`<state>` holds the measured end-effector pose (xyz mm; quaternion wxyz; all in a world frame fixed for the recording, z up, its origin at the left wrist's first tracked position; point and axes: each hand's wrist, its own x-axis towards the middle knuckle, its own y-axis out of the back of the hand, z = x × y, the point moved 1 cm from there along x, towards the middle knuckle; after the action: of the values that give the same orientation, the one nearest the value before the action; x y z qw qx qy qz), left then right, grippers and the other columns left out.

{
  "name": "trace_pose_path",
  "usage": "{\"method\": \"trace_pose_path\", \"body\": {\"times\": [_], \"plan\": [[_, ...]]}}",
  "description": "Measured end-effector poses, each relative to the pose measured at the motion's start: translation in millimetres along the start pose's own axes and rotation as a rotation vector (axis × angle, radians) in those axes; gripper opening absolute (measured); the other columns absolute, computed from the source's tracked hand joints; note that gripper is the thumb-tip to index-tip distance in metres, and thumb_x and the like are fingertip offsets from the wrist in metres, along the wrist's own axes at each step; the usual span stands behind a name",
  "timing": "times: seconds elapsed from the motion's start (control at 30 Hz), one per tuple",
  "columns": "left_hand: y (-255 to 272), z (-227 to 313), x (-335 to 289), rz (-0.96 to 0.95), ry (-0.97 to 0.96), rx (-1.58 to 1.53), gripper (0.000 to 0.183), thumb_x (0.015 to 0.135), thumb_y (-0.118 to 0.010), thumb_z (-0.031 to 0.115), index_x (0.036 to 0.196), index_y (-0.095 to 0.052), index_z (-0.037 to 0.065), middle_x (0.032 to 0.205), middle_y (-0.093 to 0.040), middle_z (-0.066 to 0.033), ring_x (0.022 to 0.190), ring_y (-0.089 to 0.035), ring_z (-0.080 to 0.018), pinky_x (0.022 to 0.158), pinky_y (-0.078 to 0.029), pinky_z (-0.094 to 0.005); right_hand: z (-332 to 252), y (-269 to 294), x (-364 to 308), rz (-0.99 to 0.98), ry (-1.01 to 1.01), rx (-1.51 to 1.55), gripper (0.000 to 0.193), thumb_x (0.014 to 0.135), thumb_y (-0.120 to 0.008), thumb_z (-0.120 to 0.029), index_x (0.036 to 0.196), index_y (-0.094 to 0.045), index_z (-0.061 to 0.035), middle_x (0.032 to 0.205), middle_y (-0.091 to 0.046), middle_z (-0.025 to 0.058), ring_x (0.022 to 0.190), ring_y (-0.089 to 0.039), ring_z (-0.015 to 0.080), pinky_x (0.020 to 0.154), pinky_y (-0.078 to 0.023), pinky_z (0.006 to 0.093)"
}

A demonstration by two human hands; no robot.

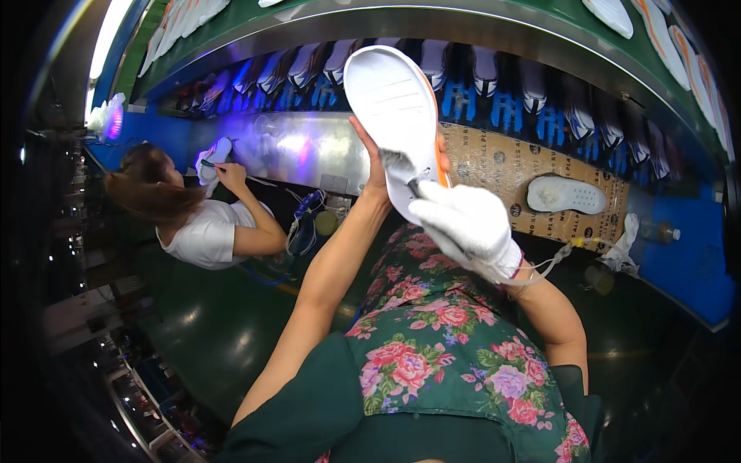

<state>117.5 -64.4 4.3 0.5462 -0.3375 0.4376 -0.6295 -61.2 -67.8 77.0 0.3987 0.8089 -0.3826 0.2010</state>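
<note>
My bare left hand (377,174) grips a long white shoe sole (390,96) with an orange side edge, thumb on its left and fingertips round its right side. The sole is tilted, its hollow inner face turned up toward me. In my right hand (467,228), in a white knit glove, is a brush (397,163) with pale grey bristles. Its bristles lie against the inner face of the sole, and the glove hides most of the handle. A thin clear tube (552,266) runs beside my right wrist.
Another white sole (566,194) lies on printed cardboard (482,166) at the right. A bottle (660,231) and a white cloth (624,239) are beyond it. Shoes stand in a row on blue holders (505,112) under a green shelf (509,19). A co-worker (204,220) works at the left.
</note>
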Motion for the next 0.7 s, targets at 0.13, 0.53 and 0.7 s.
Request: {"method": "trace_pose_path", "body": {"times": [0.13, 0.53, 0.7], "plan": [[1, 4, 0, -0.075, -0.048, -0.182, 0.116, 0.061, -0.04, 0.101, 0.107, -0.053, -0.004, 0.087, -0.063, -0.0214, 0.09, -0.065, -0.0373, 0.075, -0.058, -0.0535, -1, -1, -1, 0.008, -0.128, 0.39, 0.027, 0.076, -0.077, -0.003, 0.101, -0.074, -0.0087, 0.094, -0.073, 0.0119, 0.081, -0.072, 0.0267, 0.072, -0.056, 0.0346], [6, 24, 9, -0.101, 0.012, -0.067, 0.112, 0.066, -0.031, 0.1, 0.12, -0.053, 0.004, 0.096, -0.06, -0.0166, 0.078, -0.064, -0.0303, 0.066, -0.056, -0.0449, 3, -11, -5, 0.043, -0.113, 0.119, 0.028, 0.076, -0.076, -0.006, 0.103, -0.073, -0.0116, 0.093, -0.072, 0.0106, 0.075, -0.07, 0.0275, 0.066, -0.056, 0.0343], [20, 33, 13, -0.118, 0.174, 0.046, 0.113, 0.07, -0.034, 0.096, 0.141, -0.045, 0.008, 0.1, -0.064, -0.0221, 0.075, -0.07, -0.0358, 0.06, -0.06, -0.0447, -13, -24, -14, -0.163, -0.063, 0.142, 0.028, 0.076, -0.076, -0.007, 0.103, -0.071, -0.0126, 0.101, -0.072, 0.0111, 0.08, -0.07, 0.0269, 0.069, -0.056, 0.0356]]}}
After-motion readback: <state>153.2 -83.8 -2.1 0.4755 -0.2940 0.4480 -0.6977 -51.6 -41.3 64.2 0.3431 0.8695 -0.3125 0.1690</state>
